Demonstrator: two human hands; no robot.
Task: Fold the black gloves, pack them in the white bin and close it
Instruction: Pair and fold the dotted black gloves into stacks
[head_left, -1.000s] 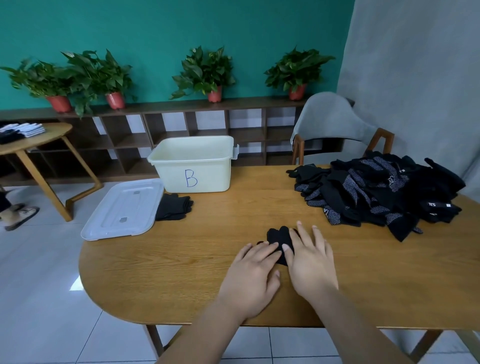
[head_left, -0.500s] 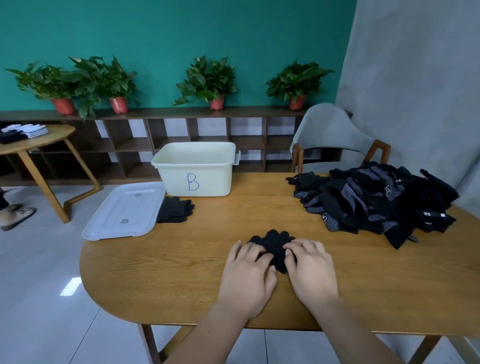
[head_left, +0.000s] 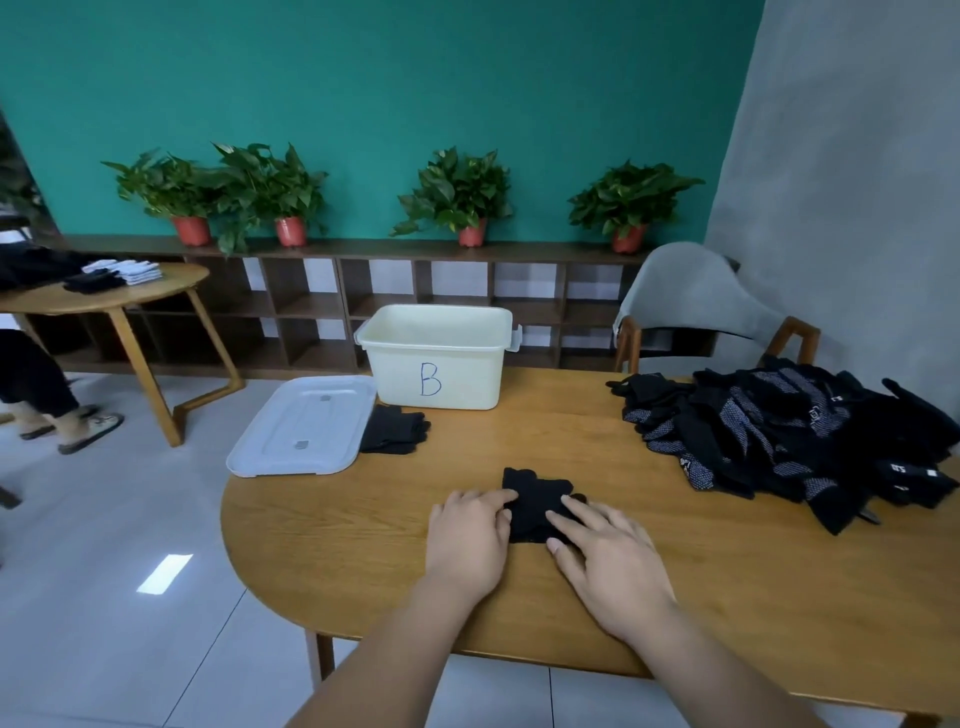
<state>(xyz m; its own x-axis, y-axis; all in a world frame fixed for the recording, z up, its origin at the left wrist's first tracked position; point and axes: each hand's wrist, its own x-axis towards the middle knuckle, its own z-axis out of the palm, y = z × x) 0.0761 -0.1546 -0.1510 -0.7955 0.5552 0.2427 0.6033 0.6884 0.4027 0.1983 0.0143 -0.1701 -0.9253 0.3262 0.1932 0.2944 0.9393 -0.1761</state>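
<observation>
- Small black glove at 6 o'clock on the table, close to the near edge, lying flat, seemingly part-folded.
- Left hand against its 9 o'clock side, fingers relaxed, fingertips touching the edge, gripping nothing.
- Right hand spread over its 3 o'clock half, fingers straight, pressing down.
- White bin at 12 o'clock, uncovered, marked "B"; lid at 10 o'clock, seemingly hanging over the table edge; folded gloves just beside the lid, not yet in the bin.
- Loose pile of unfolded gloves at 2 o'clock, well apart from the hands.
- Likely to spring open once the pressure lifts: soft knit, no lasting crease.
- Could bunch or skew if pushed sideways from 9 o'clock while pinned at 3 o'clock.
- Risk of nudging the lid off the table during a reach toward the bin.
- Risk of dragging tangled neighbours along when pulling the next glove from the pile.
</observation>
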